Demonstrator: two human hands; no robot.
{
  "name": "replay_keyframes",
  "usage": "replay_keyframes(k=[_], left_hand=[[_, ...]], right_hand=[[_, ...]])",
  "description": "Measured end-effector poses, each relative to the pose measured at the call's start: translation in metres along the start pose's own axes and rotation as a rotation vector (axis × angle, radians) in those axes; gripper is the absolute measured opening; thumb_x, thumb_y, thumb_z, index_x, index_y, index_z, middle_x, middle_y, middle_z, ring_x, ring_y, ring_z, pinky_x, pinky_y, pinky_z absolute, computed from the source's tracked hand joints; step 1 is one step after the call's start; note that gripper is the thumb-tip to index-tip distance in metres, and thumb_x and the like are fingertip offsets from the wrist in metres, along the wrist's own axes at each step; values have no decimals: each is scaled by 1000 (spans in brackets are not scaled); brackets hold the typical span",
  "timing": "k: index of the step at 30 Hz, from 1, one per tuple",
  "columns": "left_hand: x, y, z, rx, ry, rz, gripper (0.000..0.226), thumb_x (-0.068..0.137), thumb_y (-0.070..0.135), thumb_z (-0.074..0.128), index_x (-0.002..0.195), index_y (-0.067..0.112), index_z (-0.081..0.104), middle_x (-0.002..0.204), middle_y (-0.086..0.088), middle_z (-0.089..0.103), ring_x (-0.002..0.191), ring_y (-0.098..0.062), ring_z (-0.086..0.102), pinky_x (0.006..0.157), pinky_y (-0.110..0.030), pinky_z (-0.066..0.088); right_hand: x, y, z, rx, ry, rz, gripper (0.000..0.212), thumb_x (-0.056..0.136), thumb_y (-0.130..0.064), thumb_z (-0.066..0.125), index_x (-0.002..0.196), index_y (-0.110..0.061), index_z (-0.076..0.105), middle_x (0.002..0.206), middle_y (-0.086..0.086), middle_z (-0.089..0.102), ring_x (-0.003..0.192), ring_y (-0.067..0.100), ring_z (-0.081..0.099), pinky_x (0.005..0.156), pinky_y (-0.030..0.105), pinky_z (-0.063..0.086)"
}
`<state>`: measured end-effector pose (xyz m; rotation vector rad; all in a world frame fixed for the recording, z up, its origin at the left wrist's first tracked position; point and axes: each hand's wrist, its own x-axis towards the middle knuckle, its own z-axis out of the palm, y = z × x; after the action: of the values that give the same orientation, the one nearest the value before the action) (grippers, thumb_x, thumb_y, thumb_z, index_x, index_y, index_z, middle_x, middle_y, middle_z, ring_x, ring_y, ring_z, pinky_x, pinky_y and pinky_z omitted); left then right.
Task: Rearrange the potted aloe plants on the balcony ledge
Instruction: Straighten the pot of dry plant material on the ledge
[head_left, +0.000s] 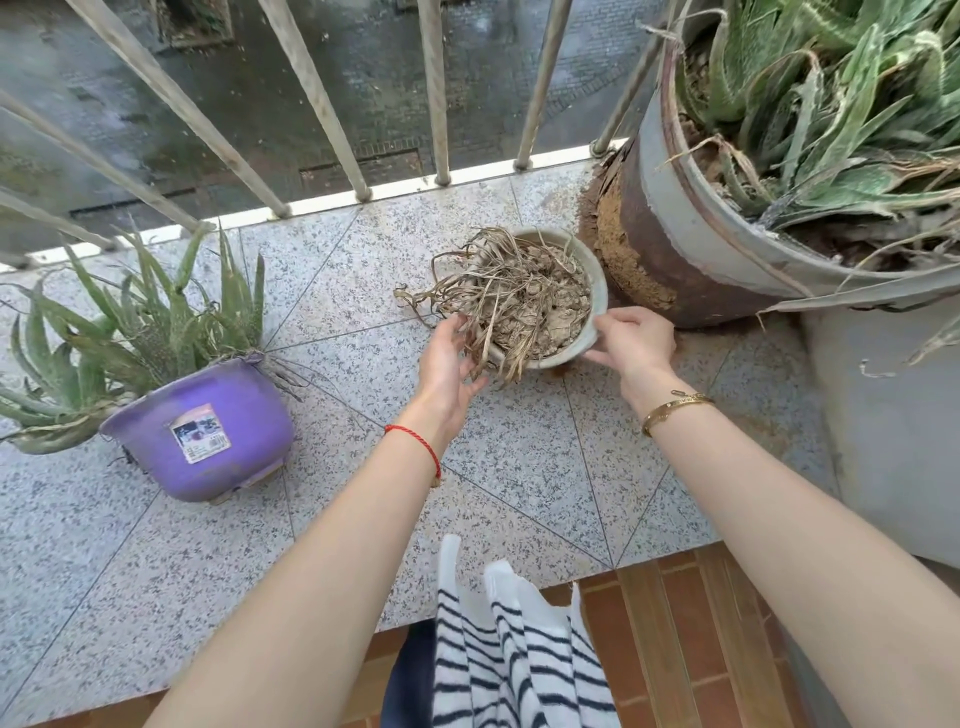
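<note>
Small pot (566, 332) of dried-out plant (cracked soil, withered leaves): mid-ledge (363, 270), beside the big rusty pot (691, 244). My right hand (631, 338) grips its rim; my left hand (447, 371), fingers spread open, cups the near side. Purple pot (208, 431) stands well left.

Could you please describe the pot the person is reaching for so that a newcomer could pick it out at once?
Start at the big rusty grey planter on the right of the speckled stone ledge. Just left of it, near the railing, sits a small pale pot between the left hand and right hand. Unlike the purple pot and the planter, it holds only dried, brown leaves.
</note>
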<state>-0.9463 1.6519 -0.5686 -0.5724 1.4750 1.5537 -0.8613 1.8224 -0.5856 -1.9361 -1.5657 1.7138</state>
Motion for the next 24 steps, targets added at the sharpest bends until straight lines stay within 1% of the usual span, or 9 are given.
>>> replay_keyframes(k=[3,7,9,12,16,18,19,22,24], left_hand=[[-1,-3,1,0,-24,-1,53,102,35,37,150,15,34,157,-7,37,142,-30,41,115,-55,32],[-2,-7,3,-37,-60,-7,53,103,32,35,152,15,31,159,-8,33,141,-30,42,117,-53,30],[-2,-7,3,-62,-76,-10,54,103,31,35,153,15,28,161,-9,30,144,-31,38,117,-53,30],[-2,-5,6,-91,-74,-5,55,103,31,35,155,18,26,163,-7,24,149,-32,28,116,-49,30],[0,2,13,-87,-81,8,56,103,34,34,156,20,22,164,-3,22,150,-30,23,118,-48,29],[0,8,16,-85,-90,17,53,104,33,32,155,20,25,161,-1,29,145,-26,33,107,-41,36],[1,11,18,-84,-94,23,53,104,33,31,155,20,25,160,0,31,143,-23,36,103,-39,37],[4,18,21,-66,-105,30,54,103,34,29,155,21,23,160,0,30,144,-24,35,114,-45,29],[6,21,20,-54,-105,28,55,103,36,29,156,22,21,162,1,28,146,-25,33,117,-46,25]], right_hand=[[2,-2,1,-14,40,-27,16,90,-6,64,105,-5,68,100,10,70,75,13,70,55,22,60],[5,-5,-1,-29,50,-47,14,89,-8,66,103,-8,69,103,11,72,84,19,73,66,28,62],[7,-6,-2,-30,43,-57,15,89,-7,66,104,-7,69,103,12,73,85,20,73,68,28,62],[8,-9,-1,-21,45,-53,15,89,-7,66,104,-7,69,103,12,73,84,19,74,63,25,61],[8,-9,2,-18,59,-35,17,89,-7,67,106,-6,69,101,11,72,75,16,73,55,19,59],[7,-8,4,21,70,-9,20,88,-6,67,108,-4,69,100,11,71,69,13,71,53,19,58],[5,-8,6,47,76,5,21,88,-5,67,109,-3,69,99,11,70,66,12,70,53,19,58],[3,-8,10,93,99,31,21,88,-3,66,109,-2,68,91,8,67,61,11,68,51,19,57],[0,-9,12,116,102,42,21,88,-2,65,109,-1,68,91,8,66,61,12,68,50,19,58]])
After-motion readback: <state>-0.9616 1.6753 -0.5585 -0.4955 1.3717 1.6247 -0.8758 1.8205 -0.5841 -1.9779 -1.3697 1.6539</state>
